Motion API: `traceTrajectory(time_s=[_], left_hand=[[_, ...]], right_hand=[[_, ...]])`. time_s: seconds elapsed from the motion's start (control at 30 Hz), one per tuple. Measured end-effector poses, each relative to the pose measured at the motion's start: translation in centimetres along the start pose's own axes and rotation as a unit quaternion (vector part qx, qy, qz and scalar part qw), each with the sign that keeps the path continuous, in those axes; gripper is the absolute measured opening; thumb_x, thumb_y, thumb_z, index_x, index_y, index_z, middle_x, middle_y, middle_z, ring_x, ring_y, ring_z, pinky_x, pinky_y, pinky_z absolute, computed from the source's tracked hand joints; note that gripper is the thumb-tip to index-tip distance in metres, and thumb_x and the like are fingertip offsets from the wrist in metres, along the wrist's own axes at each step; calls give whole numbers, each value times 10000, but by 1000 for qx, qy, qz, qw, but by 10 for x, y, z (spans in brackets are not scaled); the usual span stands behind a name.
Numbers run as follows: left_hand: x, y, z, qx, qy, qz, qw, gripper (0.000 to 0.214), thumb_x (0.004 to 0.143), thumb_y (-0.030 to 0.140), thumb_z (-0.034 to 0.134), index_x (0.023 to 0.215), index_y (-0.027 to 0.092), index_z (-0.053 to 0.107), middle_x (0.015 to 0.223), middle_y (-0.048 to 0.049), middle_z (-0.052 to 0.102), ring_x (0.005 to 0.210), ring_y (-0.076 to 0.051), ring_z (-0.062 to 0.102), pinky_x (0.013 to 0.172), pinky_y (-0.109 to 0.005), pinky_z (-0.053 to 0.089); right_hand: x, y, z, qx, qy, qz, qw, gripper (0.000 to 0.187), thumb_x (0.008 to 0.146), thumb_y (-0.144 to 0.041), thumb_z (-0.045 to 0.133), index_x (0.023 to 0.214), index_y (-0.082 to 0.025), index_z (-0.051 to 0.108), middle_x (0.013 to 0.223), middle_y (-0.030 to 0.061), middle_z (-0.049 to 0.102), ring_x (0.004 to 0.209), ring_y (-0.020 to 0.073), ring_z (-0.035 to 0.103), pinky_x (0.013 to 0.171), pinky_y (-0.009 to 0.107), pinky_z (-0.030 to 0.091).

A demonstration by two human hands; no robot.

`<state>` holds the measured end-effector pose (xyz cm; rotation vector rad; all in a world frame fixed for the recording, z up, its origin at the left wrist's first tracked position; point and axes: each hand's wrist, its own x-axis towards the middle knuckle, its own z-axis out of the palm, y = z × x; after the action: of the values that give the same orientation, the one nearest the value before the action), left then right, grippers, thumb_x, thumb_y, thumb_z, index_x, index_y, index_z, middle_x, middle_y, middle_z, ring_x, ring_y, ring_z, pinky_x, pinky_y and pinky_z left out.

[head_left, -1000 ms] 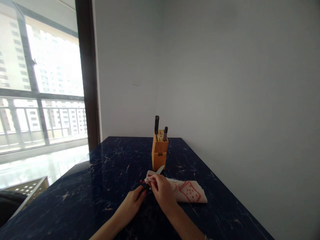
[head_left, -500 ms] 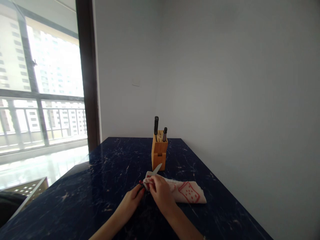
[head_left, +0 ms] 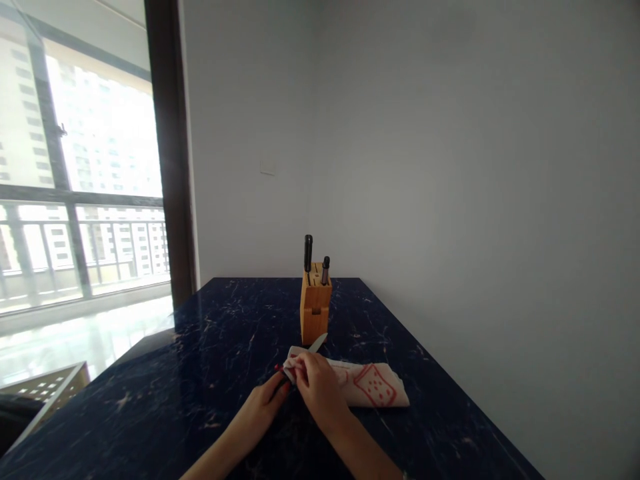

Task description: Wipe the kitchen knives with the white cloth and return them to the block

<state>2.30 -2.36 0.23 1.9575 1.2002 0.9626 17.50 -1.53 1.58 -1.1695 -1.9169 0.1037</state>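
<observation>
One dark blue counter with pale marble veining (head_left: 240, 333) carries one upright tan wooden knife block (head_left: 315, 325). In front of the block lies one folded white cloth with red drawings (head_left: 377, 387). Also before the block, one right hand (head_left: 319, 385) has its grip pinching the cloth; one left hand (head_left: 263, 405) has its grip around the handle of one black-handled, silver-bladed knife (head_left: 319, 343). Two dark handles (head_left: 308, 253) rise from the block.

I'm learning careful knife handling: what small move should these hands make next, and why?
Probably slide the right hand and the pinched cloth a little toward the tip of the knife, with the left hand steadying the handle: the cloth is pinched near the handle, and the far end shows bare.
</observation>
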Motion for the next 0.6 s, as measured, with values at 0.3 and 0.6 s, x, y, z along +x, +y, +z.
traceTrajectory(time_s=[0.3, 0.6], left_hand=[[1, -7, 4, 0, -12, -29, 1000, 406, 822, 411, 382, 1130, 200, 539, 828, -1, 673, 729, -174, 587, 673, -227, 409], [0, -8, 6, -102, 59, -46, 992, 311, 740, 451, 508, 884, 206, 635, 716, 2, 666, 662, -184, 584, 605, -233, 407]], right_hand=[[-3, -1, -1, 5, 6, 5, 1000, 182, 777, -89, 443, 863, -191, 566, 864, 39, 613, 862, 174, 558, 776, 291, 429], [-4, 1, -1, 10, 12, -8, 1000, 195, 762, -78, 445, 868, -196, 558, 867, 37, 609, 859, 176, 554, 773, 299, 431]])
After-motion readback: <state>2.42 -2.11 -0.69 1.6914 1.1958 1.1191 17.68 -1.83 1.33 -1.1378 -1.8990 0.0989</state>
